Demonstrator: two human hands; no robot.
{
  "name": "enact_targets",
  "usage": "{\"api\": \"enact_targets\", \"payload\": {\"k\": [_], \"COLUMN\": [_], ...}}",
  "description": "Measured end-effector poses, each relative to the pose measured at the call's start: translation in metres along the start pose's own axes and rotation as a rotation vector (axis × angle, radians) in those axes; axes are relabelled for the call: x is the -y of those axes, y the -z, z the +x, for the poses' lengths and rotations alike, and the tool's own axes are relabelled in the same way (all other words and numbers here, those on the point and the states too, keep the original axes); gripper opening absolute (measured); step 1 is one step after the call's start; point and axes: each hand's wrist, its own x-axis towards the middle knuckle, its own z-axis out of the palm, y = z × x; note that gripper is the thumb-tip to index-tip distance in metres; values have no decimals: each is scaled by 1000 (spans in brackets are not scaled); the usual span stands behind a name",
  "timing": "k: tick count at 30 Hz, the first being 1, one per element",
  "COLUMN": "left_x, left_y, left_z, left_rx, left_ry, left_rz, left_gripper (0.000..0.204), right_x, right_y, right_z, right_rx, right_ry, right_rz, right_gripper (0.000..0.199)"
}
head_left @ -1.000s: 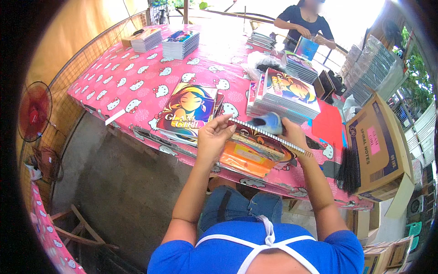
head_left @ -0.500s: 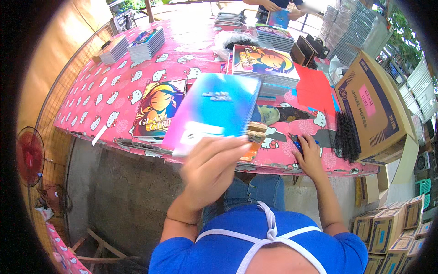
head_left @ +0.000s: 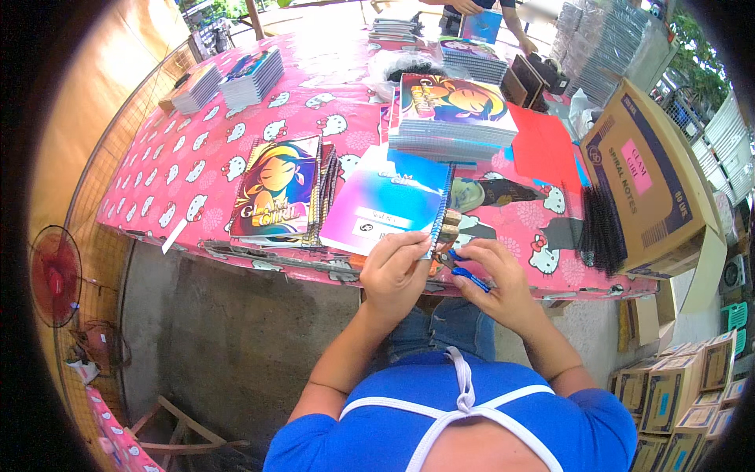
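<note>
A spiral notebook point(head_left: 385, 197) with a pink, purple and blue cover lies near the table's front edge, its dark coil on the right side. My left hand point(head_left: 395, 275) pinches its lower right corner, fingers closed beside the coil's end. In my right hand point(head_left: 503, 287) is a pair of blue-handled pliers point(head_left: 469, 277), jaws at the lower end of that coil. Whether the jaws touch the wire is too small to tell. Just left lies a small pile of notebooks point(head_left: 275, 193) with a drawn girl on the cover.
Behind the notebook rises a tall notebook stack point(head_left: 452, 138). A red sheet point(head_left: 545, 145), black coils point(head_left: 602, 232) and a cardboard box point(head_left: 657, 177) stand at the right. More notebook stacks point(head_left: 250, 79) sit farther back. Across the table is another person's arm point(head_left: 515, 31). Cartons point(head_left: 668, 389) fill the lower right.
My left hand has brought the notebook down and slightly right onto the table. My right hand has lifted the pliers from the tabletop and moved left to the coil's end.
</note>
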Motion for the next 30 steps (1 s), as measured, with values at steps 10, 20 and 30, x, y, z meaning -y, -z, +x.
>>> {"api": "enact_targets", "payload": {"k": [10,20,30], "left_x": [12,34,165], "left_y": [8,152,120], "left_z": [14,138,142], "left_rx": [-4,-784,459], "left_ry": [-133,-527,135], "left_rz": [61,-75,1288], "left_gripper": [24,11,52], "right_x": [-29,-134,-179], "right_y": [-2,27,71], "right_z": [-7,-30,156], "right_rx": [266,-105,-330], "right_ry": [-615,-193,-711], "right_rz": [1026,-423,171], "right_gripper": [34,41,38]}}
